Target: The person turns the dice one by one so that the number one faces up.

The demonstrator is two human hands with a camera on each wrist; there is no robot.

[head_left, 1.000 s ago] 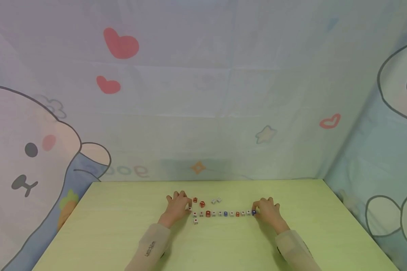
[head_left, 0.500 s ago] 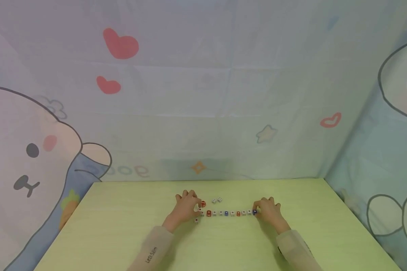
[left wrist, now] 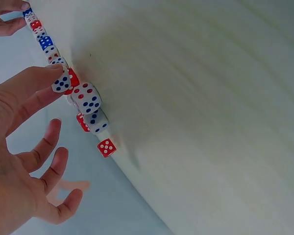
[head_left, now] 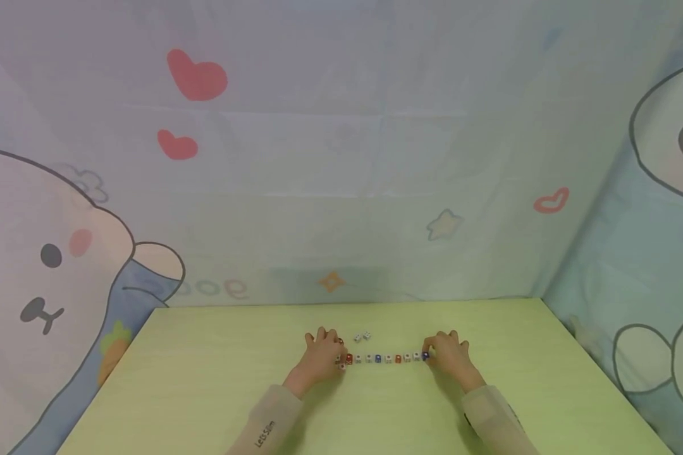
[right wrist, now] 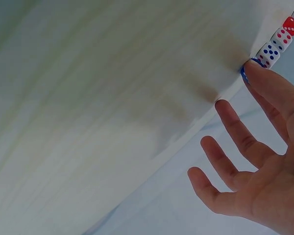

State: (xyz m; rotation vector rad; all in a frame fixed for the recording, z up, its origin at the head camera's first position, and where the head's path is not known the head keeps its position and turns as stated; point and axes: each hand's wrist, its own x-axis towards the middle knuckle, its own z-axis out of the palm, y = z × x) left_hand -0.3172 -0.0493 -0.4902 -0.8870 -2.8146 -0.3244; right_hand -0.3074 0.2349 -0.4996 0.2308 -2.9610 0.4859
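Observation:
A row of small white, red and blue dice (head_left: 388,359) runs left to right across the table. At its left end my left hand (head_left: 321,357) pinches a white die (left wrist: 61,83) between thumb and index finger, the other fingers spread. Beside that grip, in the left wrist view, a larger-looking white die (left wrist: 86,98) overlaps others, and a red die (left wrist: 107,147) lies apart. My right hand (head_left: 449,354) pinches the blue die (right wrist: 243,74) at the right end, against a white die (right wrist: 268,54). A red die (head_left: 350,359) stands in the row near my left fingertips.
Two loose white dice (head_left: 367,335) lie behind the row. The pale yellow-green table (head_left: 375,411) ends at a hanging cloth (head_left: 341,240) printed with hearts and cartoon animals, which also closes off the sides.
My left hand has moved right to the row's left end, now covering most of the red dice behind it. The white die in front has shifted right. My right hand has stayed put.

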